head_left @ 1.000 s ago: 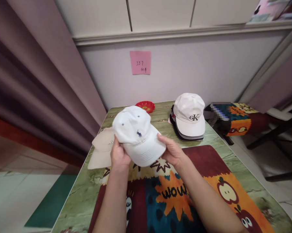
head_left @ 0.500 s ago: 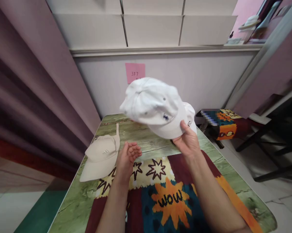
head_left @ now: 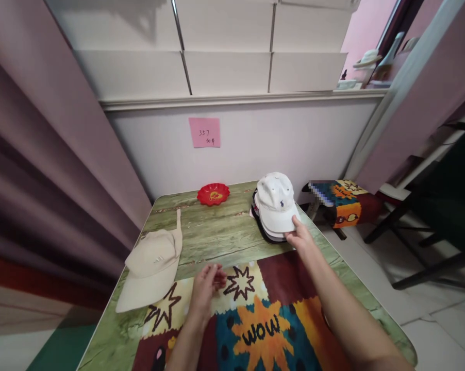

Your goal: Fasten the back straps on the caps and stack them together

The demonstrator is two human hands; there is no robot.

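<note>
My right hand (head_left: 301, 238) pinches the brim of a white baseball cap (head_left: 276, 198) with a small dark logo. That cap rests on top of a stack of other caps (head_left: 269, 237) at the table's far right; a dark brim shows lowest, and most of the stack is hidden. Over the patterned cloth, my left hand (head_left: 208, 284) hovers with nothing in it, its fingers loosely bent and apart. To its left lies a beige cap (head_left: 155, 263) with three short stripes, its strap sticking out toward the back.
A red scalloped dish (head_left: 213, 194) sits at the table's back edge. The wood-patterned table (head_left: 213, 232) carries a colourful "WOW" cloth (head_left: 267, 330). Behind stands a white panel with a pink note (head_left: 204, 132). A curtain hangs left; a cloth-covered bench (head_left: 346, 206) is at right.
My right hand has carried the white cap right and down onto the stack, uncovering the red dish. My left hand has curled slightly. The camera view has shifted.
</note>
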